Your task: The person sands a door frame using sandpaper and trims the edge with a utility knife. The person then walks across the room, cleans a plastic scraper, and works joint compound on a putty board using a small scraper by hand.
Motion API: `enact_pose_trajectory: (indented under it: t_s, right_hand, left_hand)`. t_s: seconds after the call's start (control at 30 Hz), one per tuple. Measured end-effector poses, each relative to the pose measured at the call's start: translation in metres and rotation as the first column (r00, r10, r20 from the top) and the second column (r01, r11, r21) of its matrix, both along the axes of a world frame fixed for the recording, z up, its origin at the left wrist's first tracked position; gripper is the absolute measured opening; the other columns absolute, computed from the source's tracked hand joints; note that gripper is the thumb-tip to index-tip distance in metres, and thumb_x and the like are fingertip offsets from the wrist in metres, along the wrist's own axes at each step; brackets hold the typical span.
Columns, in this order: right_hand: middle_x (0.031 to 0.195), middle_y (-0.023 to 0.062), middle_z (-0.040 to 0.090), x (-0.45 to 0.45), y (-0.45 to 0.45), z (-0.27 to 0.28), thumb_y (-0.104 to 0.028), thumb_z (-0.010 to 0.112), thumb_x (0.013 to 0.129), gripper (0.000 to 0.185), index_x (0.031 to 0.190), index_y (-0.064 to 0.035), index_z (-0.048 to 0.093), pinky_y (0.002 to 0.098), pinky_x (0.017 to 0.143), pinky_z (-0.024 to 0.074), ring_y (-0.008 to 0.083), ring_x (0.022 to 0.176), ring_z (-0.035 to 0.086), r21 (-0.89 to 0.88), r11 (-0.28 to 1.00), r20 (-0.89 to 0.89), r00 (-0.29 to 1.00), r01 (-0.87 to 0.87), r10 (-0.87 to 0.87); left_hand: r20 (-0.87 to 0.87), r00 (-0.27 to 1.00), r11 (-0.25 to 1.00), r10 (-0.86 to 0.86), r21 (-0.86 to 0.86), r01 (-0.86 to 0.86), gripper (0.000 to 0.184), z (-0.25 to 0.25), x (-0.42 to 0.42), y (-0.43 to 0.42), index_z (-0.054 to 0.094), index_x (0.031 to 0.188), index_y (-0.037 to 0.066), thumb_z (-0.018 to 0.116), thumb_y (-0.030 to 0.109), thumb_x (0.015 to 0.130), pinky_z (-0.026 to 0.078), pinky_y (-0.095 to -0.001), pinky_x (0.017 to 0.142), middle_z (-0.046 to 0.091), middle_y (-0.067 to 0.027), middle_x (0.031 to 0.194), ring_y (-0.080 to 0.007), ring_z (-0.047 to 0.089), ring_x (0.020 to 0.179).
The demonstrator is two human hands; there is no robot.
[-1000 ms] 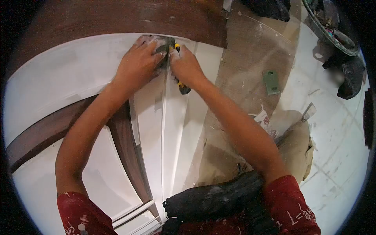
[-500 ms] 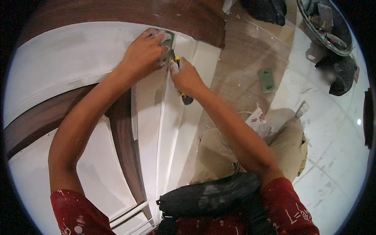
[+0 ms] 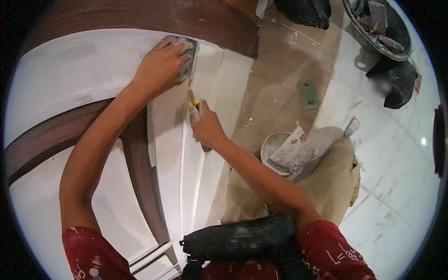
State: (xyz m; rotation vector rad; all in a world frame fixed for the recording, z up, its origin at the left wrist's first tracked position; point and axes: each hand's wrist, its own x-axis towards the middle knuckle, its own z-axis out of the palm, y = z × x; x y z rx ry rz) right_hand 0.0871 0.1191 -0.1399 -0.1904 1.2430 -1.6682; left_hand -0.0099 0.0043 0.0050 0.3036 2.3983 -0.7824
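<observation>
My left hand (image 3: 162, 65) is pressed down, fingers bent, on a flat dark-green plate (image 3: 192, 52) near the top of a white panel (image 3: 88, 53). The fingers cover much of the plate. Closed in my right hand (image 3: 205, 123) is a hand tool with a yellow-and-black handle (image 3: 196, 105) and a narrow metal blade (image 3: 191, 95). Whether it is a chisel or a screwdriver I cannot tell. Its blade points up toward the plate's lower end, over the white moulding (image 3: 189, 135).
A similar green plate (image 3: 308, 95) lies on the brown floor (image 3: 284, 60). By my knee stands a white bowl (image 3: 270, 142) with a stained sheet (image 3: 295, 149) over it. A dark bucket (image 3: 396, 55) of scraps and a black bag (image 3: 402, 84) sit at upper right.
My right hand has drawn the bladed tool back toward me, away from the plate's edge. My left hand stays on the plate. More of the white bowl shows.
</observation>
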Motion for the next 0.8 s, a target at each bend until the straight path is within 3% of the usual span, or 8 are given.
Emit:
enact_pose_trajectory:
  t_s: [0.03,0.17,0.37,0.5,0.57,0.67,0.77,0.8]
  right_hand:
    - [0.072,0.0274,0.062,-0.001,0.013,0.004,-0.017,0.051,0.093,0.027,0.108,0.0044,0.044,0.0470,0.062,0.0546,0.0349,0.069,0.069,0.008,0.999,0.093,0.994,-0.049,0.048]
    - [0.066,0.0129,0.060,0.012,0.030,-0.042,-0.023,0.053,0.096,0.025,0.103,0.0002,0.048,0.0373,0.046,0.0480,0.0225,0.050,0.060,-0.016,0.975,0.169,0.961,0.223,-0.217]
    - [0.068,0.0058,0.058,-0.017,0.060,-0.058,-0.026,0.054,0.097,0.023,0.098,-0.0032,0.052,0.0327,0.049,0.0480,0.0159,0.053,0.058,0.072,0.985,0.155,0.973,0.160,-0.169]
    - [0.078,0.0028,0.056,-0.049,0.098,-0.061,-0.029,0.053,0.099,0.023,0.102,-0.0062,0.053,0.0283,0.051,0.0473,0.0107,0.059,0.055,-0.054,0.964,0.540,0.819,0.261,-0.191]
    - [0.082,0.0033,0.057,-0.055,0.121,-0.071,-0.031,0.054,0.098,0.026,0.107,-0.0062,0.054,0.0275,0.054,0.0486,0.0110,0.062,0.057,-0.105,0.929,0.735,0.656,0.356,-0.168]
    - [0.091,0.0075,0.062,-0.066,0.142,-0.112,-0.031,0.057,0.094,0.045,0.129,-0.0042,0.052,0.0325,0.068,0.0512,0.0159,0.077,0.060,0.121,0.983,0.505,0.844,0.137,-0.180]
    - [0.099,0.0101,0.063,-0.079,0.162,-0.150,-0.027,0.060,0.091,0.052,0.135,-0.0023,0.047,0.0338,0.078,0.0503,0.0202,0.082,0.060,0.187,0.960,0.032,0.975,0.210,-0.219]
    - [0.105,0.0139,0.063,-0.089,0.162,-0.137,-0.025,0.062,0.090,0.056,0.138,-0.0016,0.045,0.0367,0.081,0.0502,0.0254,0.087,0.062,0.313,0.889,-0.149,0.942,0.334,-0.301]
  left_hand:
    - [-0.006,1.000,1.000,-0.029,0.011,0.029,0.061,-0.001,0.001,0.000,0.063,0.120,0.010,0.082,0.033,0.066,0.030,-0.0420,0.115,0.050,-0.0117,0.137,-0.0301,0.043,0.131]
    - [-0.012,0.997,0.997,-0.081,-0.003,0.081,0.059,0.002,0.001,-0.001,0.061,0.120,0.009,0.078,0.035,0.070,0.029,-0.0429,0.115,0.050,-0.0111,0.137,-0.0272,0.043,0.131]
    - [0.027,0.949,0.947,-0.315,0.069,0.313,0.035,-0.014,0.007,-0.011,0.064,0.110,0.009,0.067,0.027,0.081,0.033,-0.0461,0.112,0.062,-0.0122,0.116,-0.0294,0.056,0.114]
    - [-0.198,0.938,0.873,-0.286,0.351,0.340,0.015,-0.048,0.034,0.046,0.066,0.090,0.010,0.066,0.019,0.077,0.049,-0.0464,0.094,0.065,-0.0092,0.090,-0.0275,0.064,0.090]
    - [-0.312,0.944,0.796,-0.106,0.542,0.268,0.013,-0.091,0.057,0.084,0.065,0.086,0.011,0.067,0.017,0.075,0.052,-0.0454,0.087,0.063,-0.0081,0.084,-0.0265,0.064,0.085]
    - [-0.199,0.948,0.746,0.249,0.663,-0.057,0.022,-0.135,0.079,0.124,0.066,0.093,0.010,0.072,0.019,0.074,0.051,-0.0433,0.084,0.065,-0.0106,0.091,-0.0288,0.064,0.088]
    - [-0.358,0.794,0.583,0.491,0.812,0.005,0.030,-0.154,0.087,0.143,0.066,0.103,0.010,0.073,0.022,0.077,0.051,-0.0418,0.083,0.065,-0.0143,0.102,-0.0331,0.063,0.091]
    - [-0.310,0.712,0.524,0.630,0.847,-0.095,0.033,-0.159,0.090,0.143,0.063,0.110,0.006,0.070,0.025,0.084,0.052,-0.0399,0.082,0.064,-0.0162,0.108,-0.0319,0.063,0.096]
